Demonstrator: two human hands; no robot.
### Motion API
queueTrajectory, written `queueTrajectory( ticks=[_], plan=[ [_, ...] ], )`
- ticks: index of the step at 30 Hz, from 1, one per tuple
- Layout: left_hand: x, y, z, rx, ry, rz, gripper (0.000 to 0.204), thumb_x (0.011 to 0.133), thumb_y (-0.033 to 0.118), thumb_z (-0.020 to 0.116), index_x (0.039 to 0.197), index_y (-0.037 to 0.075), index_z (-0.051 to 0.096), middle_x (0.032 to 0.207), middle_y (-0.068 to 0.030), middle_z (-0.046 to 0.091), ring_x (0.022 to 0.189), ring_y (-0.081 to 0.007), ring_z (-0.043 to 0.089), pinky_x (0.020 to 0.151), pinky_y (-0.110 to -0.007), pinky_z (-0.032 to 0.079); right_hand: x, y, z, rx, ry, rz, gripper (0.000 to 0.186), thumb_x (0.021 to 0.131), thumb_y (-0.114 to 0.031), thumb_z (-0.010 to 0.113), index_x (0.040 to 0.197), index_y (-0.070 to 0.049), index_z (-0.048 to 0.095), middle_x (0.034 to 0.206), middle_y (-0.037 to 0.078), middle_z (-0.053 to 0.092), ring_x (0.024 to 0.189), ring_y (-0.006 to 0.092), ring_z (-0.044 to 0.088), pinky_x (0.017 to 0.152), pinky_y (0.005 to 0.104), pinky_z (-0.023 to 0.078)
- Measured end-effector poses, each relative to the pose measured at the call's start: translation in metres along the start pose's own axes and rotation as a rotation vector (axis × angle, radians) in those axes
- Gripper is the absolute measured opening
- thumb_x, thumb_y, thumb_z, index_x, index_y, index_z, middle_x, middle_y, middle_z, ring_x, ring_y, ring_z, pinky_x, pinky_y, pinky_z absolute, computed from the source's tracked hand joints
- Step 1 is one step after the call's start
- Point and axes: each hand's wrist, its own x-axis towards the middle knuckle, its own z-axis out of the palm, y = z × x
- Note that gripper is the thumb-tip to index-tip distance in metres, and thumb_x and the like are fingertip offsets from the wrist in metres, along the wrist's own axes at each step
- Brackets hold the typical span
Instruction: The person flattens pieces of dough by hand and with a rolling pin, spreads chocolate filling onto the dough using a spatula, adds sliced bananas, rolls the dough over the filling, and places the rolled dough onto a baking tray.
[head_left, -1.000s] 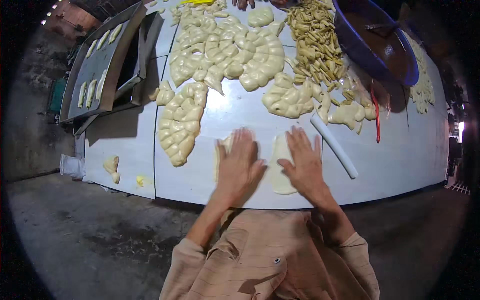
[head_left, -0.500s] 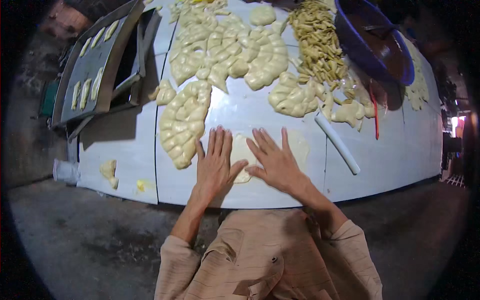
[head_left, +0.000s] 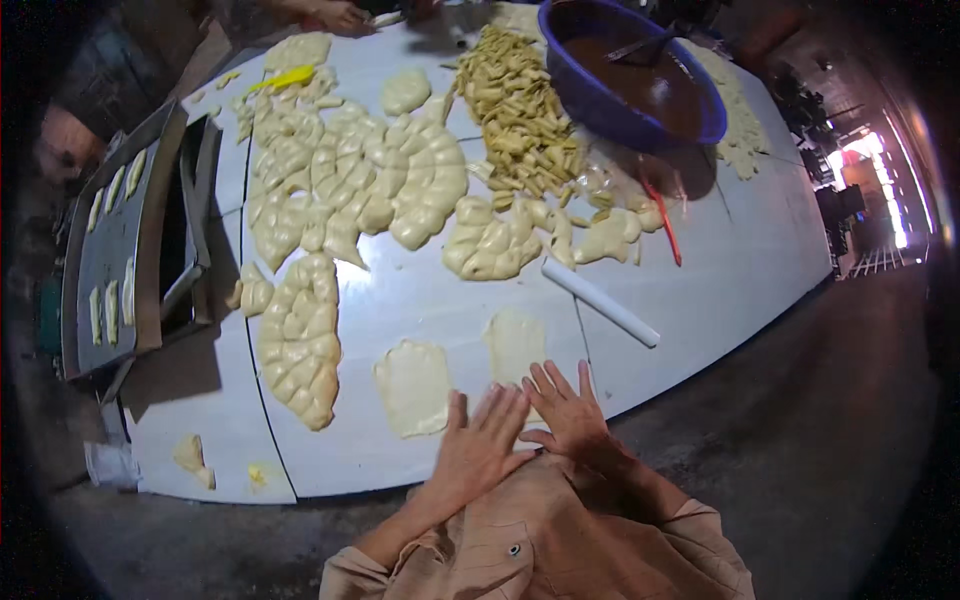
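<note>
Left hand: the left hand [head_left: 478,445] lies flat and spread at the near edge of the desk [head_left: 760,250], palm down, fingers pointing away from the body; it holds nothing.
Right hand: the right hand [head_left: 567,412] is just as open and empty, fingers fanned, its thumb side touching or overlapping the left hand's fingertips.
Nearest dough, left: a flattened dough sheet [head_left: 414,386] lies just beyond and to the left of the left hand, close to its little-finger side, not under the palm.
Nearest dough, right: a second flattened dough piece [head_left: 516,345] lies straight ahead of the right hand; whether its fingertips touch the near edge I cannot tell.
Long axis: both sheets run longer front to back than side to side, roughly in line with the fingers.
Which hand is nearer: the left hand to the left sheet, the right hand to the right piece; the two sheets sit side by side, apart.
Roller: a white rolling pin [head_left: 600,302] lies slanted on the desk beyond the right hand, up and to the right, well clear of both hands.
Further out: a long strip of shaped dough pieces [head_left: 300,340] to the left, big heaps of the same [head_left: 350,185] beyond, a pile of small fried sticks [head_left: 520,110], and a blue basin [head_left: 690,125] of brown filling at the far right.
Left edge: a dark tray [head_left: 135,240] with a few dough pieces.
</note>
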Motion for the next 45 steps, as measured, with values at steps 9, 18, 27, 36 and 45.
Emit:
queueTrajectory(
  ticks=[9, 18, 27, 36, 45],
  plan=[
    [0.008, 0.011, 0.017, 0.090, -0.030, 0.007, 0.082, 0.095, 0.067, 0.045, 0.151, 0.007, 0.042, 0.158, -0.0140, 0.040, 0.148, -0.0305, 0.034, 0.110, -0.078, 0.015, -0.005, 0.051, -0.026, 0.158, 0.102, -0.041, 0.067, 0.091, -0.052, 0.064, 0.142, -0.011, 0.054, 0.152, 0.018, 0.045, 0.141, 0.0359, 0.043, 0.114, 0.0695, 0.024],
    [0.007, 0.048, 0.040, 0.100, 0.052, -0.201, 0.060, 0.093, 0.053, 0.063, 0.144, 0.023, 0.054, 0.157, -0.0255, 0.032, 0.144, -0.0486, 0.031, 0.103, -0.085, 0.015, 0.051, 0.244, -0.111, -0.143, 0.648, 0.501, 0.042, 0.090, -0.008, 0.064, 0.131, -0.004, 0.059, 0.124, 0.021, 0.063, 0.113, 0.0402, 0.061, 0.093, 0.0482, 0.050],
    [0.021, 0.086, 0.061, 0.009, 0.302, -0.592, 0.063, 0.097, 0.045, 0.064, 0.149, 0.014, 0.047, 0.159, -0.0286, 0.028, 0.149, -0.0505, 0.020, 0.115, -0.073, 0.004, 0.040, 0.326, -0.126, 0.055, 0.627, 0.445, 0.031, 0.096, -0.012, 0.057, 0.127, -0.006, 0.060, 0.098, 0.023, 0.069, 0.089, 0.0439, 0.068, 0.079, 0.0512, 0.054],
    [0.031, 0.102, 0.087, 0.036, 0.505, -1.117, 0.087, 0.098, 0.043, 0.058, 0.159, -0.001, 0.016, 0.165, -0.0295, 0.012, 0.153, -0.0481, 0.003, 0.117, -0.068, -0.005, 0.079, 0.311, -0.263, 0.514, 0.604, 0.277, 0.025, 0.099, -0.021, 0.060, 0.122, -0.010, 0.065, 0.096, 0.016, 0.073, 0.089, 0.0353, 0.072, 0.077, 0.0435, 0.056],
    [0.037, 0.083, 0.087, 0.047, 0.634, -1.278, 0.117, 0.078, 0.056, 0.076, 0.161, 0.004, 0.013, 0.166, -0.0293, 0.006, 0.154, -0.0473, -0.002, 0.115, -0.071, -0.005, 0.210, 0.370, -0.310, -0.220, 0.276, 0.020, 0.032, 0.092, -0.018, 0.061, 0.122, -0.015, 0.070, 0.101, 0.016, 0.074, 0.096, 0.0363, 0.070, 0.086, 0.0491, 0.054]
  ],
)
